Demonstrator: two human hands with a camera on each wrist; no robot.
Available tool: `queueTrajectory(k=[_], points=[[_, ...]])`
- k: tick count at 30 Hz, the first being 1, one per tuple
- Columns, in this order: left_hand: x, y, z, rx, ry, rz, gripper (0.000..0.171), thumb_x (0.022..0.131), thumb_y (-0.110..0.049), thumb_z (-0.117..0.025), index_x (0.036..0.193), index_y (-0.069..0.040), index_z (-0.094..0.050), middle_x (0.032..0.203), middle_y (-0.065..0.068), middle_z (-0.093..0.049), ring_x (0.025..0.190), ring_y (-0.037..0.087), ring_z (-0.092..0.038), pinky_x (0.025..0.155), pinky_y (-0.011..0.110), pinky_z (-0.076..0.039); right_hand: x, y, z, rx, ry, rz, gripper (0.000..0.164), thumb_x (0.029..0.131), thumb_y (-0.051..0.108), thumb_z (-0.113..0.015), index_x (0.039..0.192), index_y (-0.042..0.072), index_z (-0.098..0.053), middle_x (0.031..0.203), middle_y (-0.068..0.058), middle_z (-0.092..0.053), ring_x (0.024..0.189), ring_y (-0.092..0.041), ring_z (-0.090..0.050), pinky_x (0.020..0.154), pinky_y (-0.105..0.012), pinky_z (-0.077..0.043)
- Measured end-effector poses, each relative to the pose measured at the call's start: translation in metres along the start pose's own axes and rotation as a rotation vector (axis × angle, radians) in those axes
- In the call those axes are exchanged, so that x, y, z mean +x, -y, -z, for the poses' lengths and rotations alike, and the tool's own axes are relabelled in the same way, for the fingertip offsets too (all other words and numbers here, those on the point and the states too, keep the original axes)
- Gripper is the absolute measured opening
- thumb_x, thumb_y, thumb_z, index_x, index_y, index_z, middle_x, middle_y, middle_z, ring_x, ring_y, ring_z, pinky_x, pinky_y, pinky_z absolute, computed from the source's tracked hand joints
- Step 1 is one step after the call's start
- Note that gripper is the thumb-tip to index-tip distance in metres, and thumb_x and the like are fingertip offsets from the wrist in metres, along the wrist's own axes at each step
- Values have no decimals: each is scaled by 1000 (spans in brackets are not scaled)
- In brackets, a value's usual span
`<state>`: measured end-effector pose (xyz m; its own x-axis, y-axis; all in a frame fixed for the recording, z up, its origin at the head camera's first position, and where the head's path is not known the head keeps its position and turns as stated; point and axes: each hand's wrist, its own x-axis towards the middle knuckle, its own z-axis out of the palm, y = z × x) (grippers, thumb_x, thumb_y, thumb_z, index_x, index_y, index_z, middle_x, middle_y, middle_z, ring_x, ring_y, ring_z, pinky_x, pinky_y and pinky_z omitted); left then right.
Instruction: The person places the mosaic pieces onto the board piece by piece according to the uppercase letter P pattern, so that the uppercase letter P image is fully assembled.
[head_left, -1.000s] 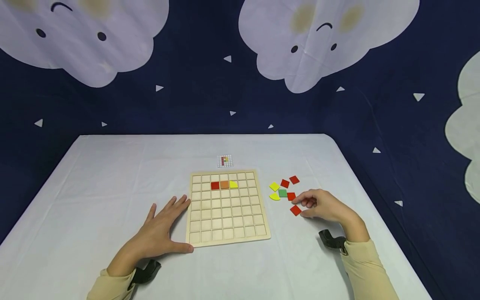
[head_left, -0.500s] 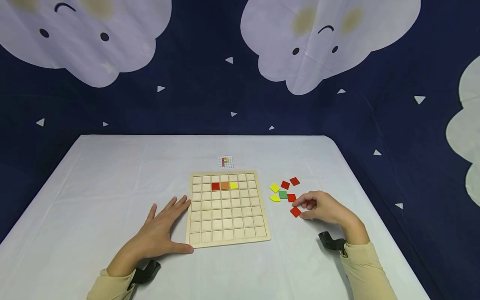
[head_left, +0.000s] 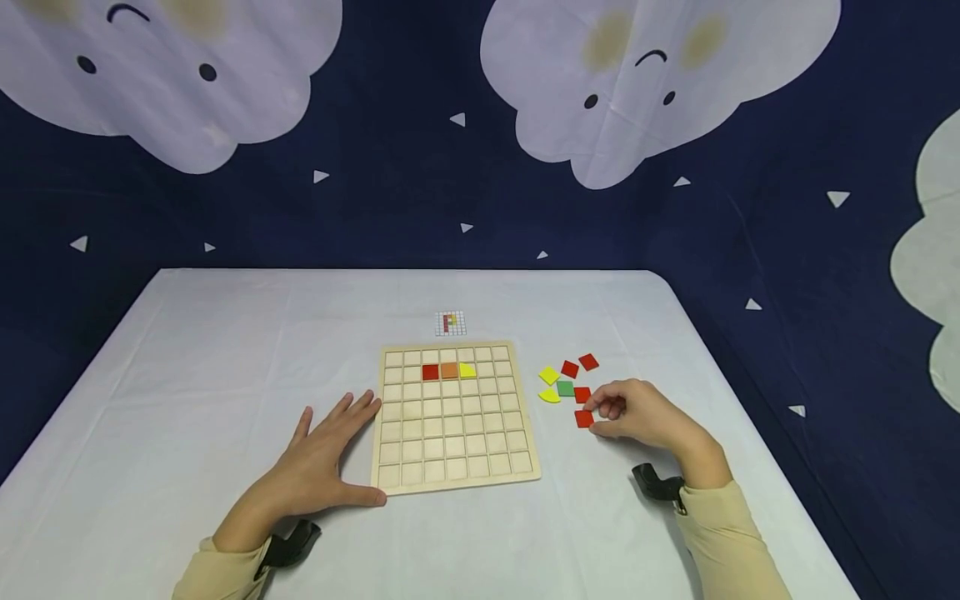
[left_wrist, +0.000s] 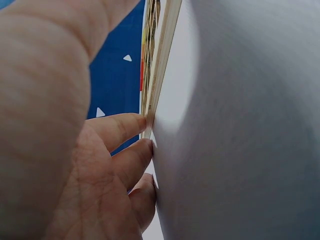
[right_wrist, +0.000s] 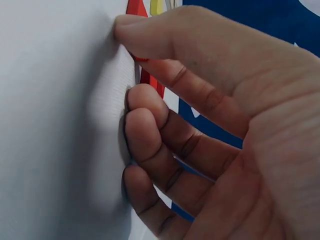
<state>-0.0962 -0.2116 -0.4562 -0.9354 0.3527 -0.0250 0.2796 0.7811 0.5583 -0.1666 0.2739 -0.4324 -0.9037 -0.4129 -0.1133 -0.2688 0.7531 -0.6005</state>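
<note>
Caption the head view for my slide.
Left hand against the wooden grid board, right hand touching a red tile.

Before you is a white table (head_left: 225,358). On it lie 1 gridded wooden board (head_left: 453,427), 1 small card (head_left: 451,323) towards the far edge, and, towards the right edge, 4 red tiles (head_left: 588,362), 2 yellow tiles (head_left: 549,376) and 1 green tile (head_left: 566,389).

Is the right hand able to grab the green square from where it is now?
Probably yes. The green square lies close to the right hand with nothing on top, though a red square sits between them, and the hand seems to pinch a nearer red tile.
</note>
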Motion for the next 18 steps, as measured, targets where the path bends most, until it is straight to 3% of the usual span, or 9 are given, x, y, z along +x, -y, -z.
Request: queueTrajectory(k=[10, 18], points=[[1, 1, -1, 3, 4, 3, 131, 61, -67, -97, 167, -14, -40, 176, 14, -34, 163, 49, -25, 121, 86, -3, 2, 2, 4, 58, 16, -47, 20, 86, 11, -88, 102, 7, -77, 85, 1, -66, 78, -9, -59, 70, -19, -51], [1, 0, 1, 8, 8, 9, 131, 61, -65, -98, 167, -13, -40, 176, 14, -34, 163, 49, -24, 121, 86, -2, 10, 17, 19, 37, -69, -9, 18, 88, 10, -85, 104, 8, -77, 87, 0, -66, 83, -15, -60, 74, -22, -53]])
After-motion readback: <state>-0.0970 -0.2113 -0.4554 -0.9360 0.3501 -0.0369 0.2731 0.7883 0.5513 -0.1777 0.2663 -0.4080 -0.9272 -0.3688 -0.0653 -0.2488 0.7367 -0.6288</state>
